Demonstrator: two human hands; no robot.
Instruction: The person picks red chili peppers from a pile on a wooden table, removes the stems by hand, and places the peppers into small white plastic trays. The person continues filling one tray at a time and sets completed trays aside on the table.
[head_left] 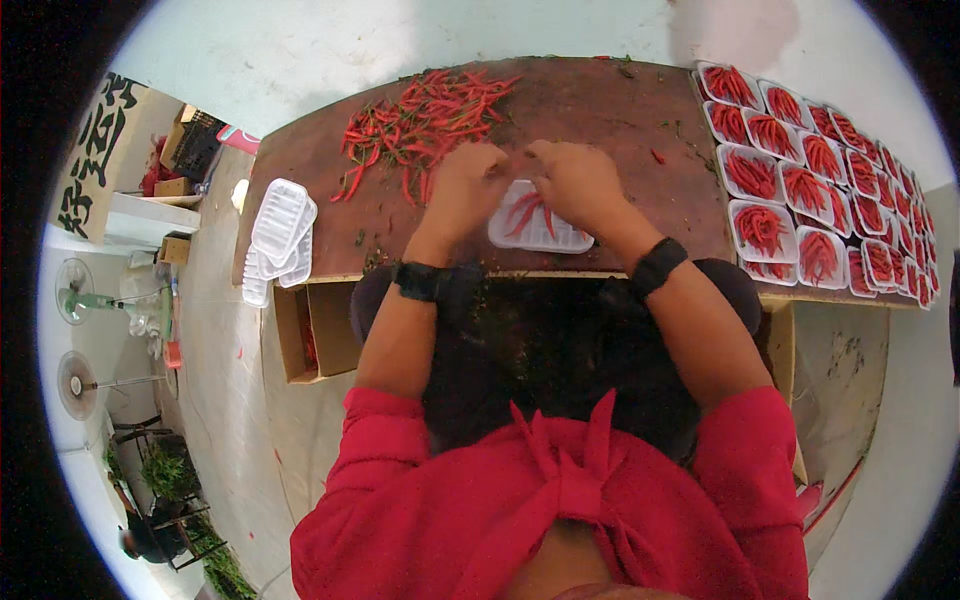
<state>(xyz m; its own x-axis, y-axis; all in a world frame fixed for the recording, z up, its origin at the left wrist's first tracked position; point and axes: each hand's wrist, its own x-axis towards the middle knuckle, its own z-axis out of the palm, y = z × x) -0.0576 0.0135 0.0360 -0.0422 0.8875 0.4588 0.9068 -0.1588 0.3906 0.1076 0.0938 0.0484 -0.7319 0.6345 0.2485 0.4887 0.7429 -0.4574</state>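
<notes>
My left hand point(468, 188) and my right hand point(580, 183) hover close together above a white plastic tray point(565, 241) near the table's front edge. Fingers on both are curled closed, and whatever they pinch is too small or hidden to make out. A few red chili peppers point(528, 214) lie in the tray, partly covered by my right hand. Beyond my left hand spreads a loose pile of red chili peppers point(430, 115), some with green stems.
Stacked white trays point(283, 225) lie at the table's left edge. Rows of chili-filled trays point(770, 135) cover the right end of the brown table point(590, 95). An open cardboard box point(330, 335) stands below the front edge. Standing fans point(76, 385) are far left.
</notes>
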